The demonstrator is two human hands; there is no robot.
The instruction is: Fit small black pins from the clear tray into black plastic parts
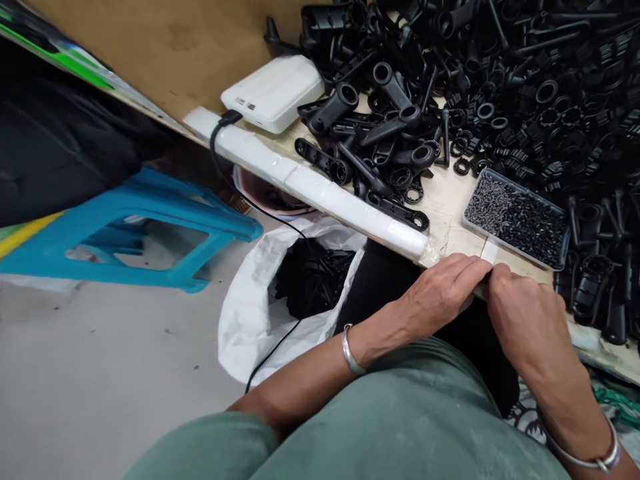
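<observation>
My left hand (443,293) and my right hand (525,313) meet at the table's front edge, fingertips almost touching. Both have their fingers curled in. A tiny dark bit shows between them, too small and covered to name. Just beyond the hands sits a clear plastic box (561,261) of small grey and black pieces (520,217). Black plastic handle-like parts (390,133) lie heaped behind and to the left of it. Toothed black rings (461,165) are scattered beside the box.
A white power bank (275,90) with a black cable (214,143) rests at the back left. White padding (320,190) lines the table edge. Below stand a white sack (240,320) of black parts and a blue stool (150,220). More black parts (595,280) lie at the right.
</observation>
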